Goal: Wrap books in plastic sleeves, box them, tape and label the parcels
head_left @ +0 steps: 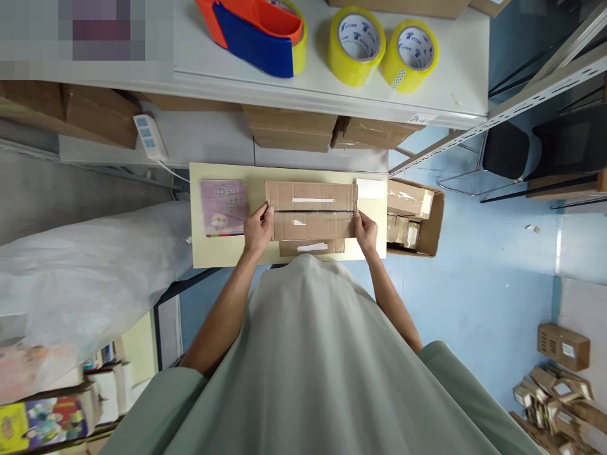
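A flat cardboard box with torn white label patches and a dark seam across its middle lies over the pale yellow table. My left hand pinches its left edge near the seam. On the opposite edge, my right hand grips it with thumb and fingers. A narrower cardboard piece with a white strip pokes out beneath, towards my body. Left of my left hand lies a purple book. A white paper rests beyond my right hand.
Above the table, a grey shelf holds a red and blue tape dispenser and yellow tape rolls. An open carton of small boxes stands right of the table. A large white plastic bag bulges at left.
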A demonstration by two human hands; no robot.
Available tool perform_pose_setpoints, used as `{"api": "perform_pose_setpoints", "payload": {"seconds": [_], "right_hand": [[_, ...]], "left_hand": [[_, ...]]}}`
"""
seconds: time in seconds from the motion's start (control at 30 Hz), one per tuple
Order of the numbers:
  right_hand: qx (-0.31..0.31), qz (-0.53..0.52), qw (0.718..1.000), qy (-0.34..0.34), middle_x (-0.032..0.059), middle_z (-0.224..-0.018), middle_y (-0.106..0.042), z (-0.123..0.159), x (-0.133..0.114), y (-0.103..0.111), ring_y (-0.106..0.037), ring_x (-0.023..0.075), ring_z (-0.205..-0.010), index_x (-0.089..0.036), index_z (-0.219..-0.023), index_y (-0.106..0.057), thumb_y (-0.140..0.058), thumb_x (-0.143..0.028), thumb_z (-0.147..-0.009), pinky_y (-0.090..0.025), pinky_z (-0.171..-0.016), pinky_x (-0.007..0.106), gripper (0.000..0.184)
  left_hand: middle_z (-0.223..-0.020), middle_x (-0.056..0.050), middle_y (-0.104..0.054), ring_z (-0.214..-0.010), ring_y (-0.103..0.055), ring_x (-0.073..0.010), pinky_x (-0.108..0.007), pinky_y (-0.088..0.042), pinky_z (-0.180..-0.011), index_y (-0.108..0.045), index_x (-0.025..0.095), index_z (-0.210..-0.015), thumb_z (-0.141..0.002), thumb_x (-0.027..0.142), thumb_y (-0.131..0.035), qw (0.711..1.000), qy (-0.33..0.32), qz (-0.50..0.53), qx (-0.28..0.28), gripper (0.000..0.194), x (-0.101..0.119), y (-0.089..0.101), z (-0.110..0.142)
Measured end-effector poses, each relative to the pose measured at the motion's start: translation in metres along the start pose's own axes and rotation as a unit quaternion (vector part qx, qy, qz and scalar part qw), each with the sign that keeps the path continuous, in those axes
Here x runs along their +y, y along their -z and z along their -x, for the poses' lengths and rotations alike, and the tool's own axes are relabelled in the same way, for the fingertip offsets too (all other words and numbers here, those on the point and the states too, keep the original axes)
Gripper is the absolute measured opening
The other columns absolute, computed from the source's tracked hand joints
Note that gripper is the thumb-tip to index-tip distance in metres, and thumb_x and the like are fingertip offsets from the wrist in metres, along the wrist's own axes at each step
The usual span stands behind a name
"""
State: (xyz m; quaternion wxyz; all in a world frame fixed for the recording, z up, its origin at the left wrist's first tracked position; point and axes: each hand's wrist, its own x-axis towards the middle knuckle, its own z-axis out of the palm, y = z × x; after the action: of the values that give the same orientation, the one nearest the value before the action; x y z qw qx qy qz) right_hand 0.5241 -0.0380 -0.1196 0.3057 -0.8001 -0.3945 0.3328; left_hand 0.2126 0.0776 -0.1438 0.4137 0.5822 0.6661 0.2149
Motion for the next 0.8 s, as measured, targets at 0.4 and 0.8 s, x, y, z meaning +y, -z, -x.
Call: {"api": "perform_pose_setpoints", "payload": {"seconds": [0.4, 0.8], "right_hand": [[0.065, -0.132, 0.988, 0.048, 0.0095, -0.116, -0.088, 0.02, -0.051, 0.039, -0.082, 0.0338, -0.111, -0.021, -0.118, -0.091, -0.081, -0.077, -0.094, -0.07, -0.098, 0.047, 0.062], [-0.062, 0.129, 0.987, 0.07, 0.019, -0.141, -0.079, 0.031, 0.034, -0.013, -0.08, 0.0288, -0.096, -0.021, -0.107, -0.079, -0.069, -0.06, -0.106, -0.07, -0.095, 0.05, 0.04]], "left_hand": [[-0.118, -0.006, -0.084, -0.106, -0.08, -0.025, -0.035, -0.068, -0.095, -0.085, 0.025, -0.125, -0.099, 0.055, -0.074, 0.996, -0.078, 0.031, 0.025, 0.041, 0.03, 0.096, 0.023], [-0.09, -0.006, -0.087, -0.097, -0.084, -0.0323, -0.043, -0.068, -0.093, -0.081, 0.022, -0.088, -0.074, 0.035, -0.08, 0.991, 0.127, 0.041, -0.028, 0.019, -0.053, 0.037, 0.046]]}}
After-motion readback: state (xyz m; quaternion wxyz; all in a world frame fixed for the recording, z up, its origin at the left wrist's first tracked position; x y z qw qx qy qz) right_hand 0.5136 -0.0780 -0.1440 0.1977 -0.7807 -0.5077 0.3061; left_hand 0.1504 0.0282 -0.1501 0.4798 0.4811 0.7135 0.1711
